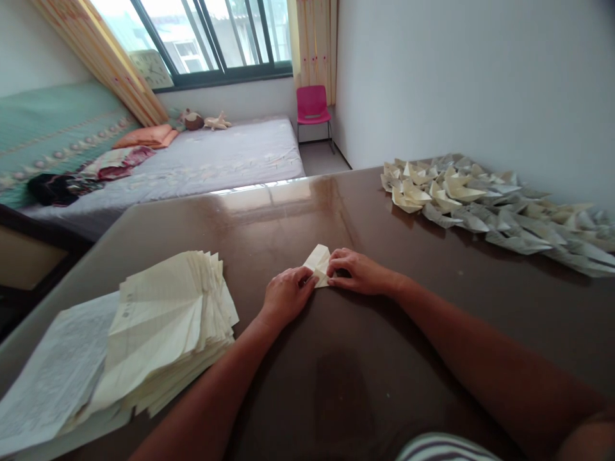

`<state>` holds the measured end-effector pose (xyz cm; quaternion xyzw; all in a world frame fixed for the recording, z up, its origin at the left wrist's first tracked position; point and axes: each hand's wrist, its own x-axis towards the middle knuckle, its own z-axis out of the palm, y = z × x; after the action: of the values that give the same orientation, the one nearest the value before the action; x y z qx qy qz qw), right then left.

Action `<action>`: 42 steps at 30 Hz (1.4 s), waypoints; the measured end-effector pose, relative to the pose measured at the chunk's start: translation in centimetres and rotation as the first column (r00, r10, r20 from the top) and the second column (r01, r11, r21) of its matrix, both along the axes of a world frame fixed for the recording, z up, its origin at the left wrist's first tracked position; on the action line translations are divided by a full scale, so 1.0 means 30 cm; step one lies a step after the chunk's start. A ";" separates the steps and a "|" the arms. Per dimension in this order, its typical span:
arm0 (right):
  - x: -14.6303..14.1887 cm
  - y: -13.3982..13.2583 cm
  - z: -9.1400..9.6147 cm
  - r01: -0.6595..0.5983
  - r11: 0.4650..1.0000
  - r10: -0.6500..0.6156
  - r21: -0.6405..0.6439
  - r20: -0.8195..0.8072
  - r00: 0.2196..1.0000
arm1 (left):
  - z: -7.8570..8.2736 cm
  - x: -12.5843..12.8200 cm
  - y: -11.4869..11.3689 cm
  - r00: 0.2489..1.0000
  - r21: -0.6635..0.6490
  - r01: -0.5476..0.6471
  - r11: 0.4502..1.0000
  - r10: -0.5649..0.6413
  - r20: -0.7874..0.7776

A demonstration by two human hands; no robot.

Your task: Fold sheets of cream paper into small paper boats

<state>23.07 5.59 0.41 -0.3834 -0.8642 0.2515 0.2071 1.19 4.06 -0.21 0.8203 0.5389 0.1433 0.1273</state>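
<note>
At the centre of the table (365,358), the folded paper (318,262) lies between both hands. Risk: on the glossy surface the paper may slide under uneven pressure, which would set a crease off line; a slackened pinch may let the flaps spring open. Left hand (287,296): fingers curled close together, tips clamped on the paper's near left edge. Right hand (358,271): fingers likewise drawn in, gripping the right edge. A stack of sheets (168,320) lies well to the left.
</note>
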 end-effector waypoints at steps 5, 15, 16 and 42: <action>-0.024 -0.005 -0.028 0.093 0.995 -0.093 0.031 0.019 0.995 | 0.010 0.005 0.001 0.996 0.006 -0.054 0.999 0.054 -0.074; -0.055 -0.016 -0.034 0.185 0.977 -0.201 0.109 0.156 0.967 | 0.017 0.020 -0.001 0.983 0.008 -0.095 0.995 0.095 -0.155; -0.057 -0.018 -0.032 0.191 0.975 -0.209 0.115 0.175 0.962 | 0.017 0.021 -0.001 0.982 0.011 -0.099 0.995 0.099 -0.158; -0.048 0.004 -0.069 0.269 0.963 -0.269 0.002 0.006 0.963 | -0.003 0.020 -0.027 0.983 0.283 0.130 0.950 -0.087 -0.160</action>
<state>21.64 5.70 -1.67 -0.4976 -0.8050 0.2196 0.2370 1.80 3.24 -0.29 0.8667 0.4737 0.1539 -0.0271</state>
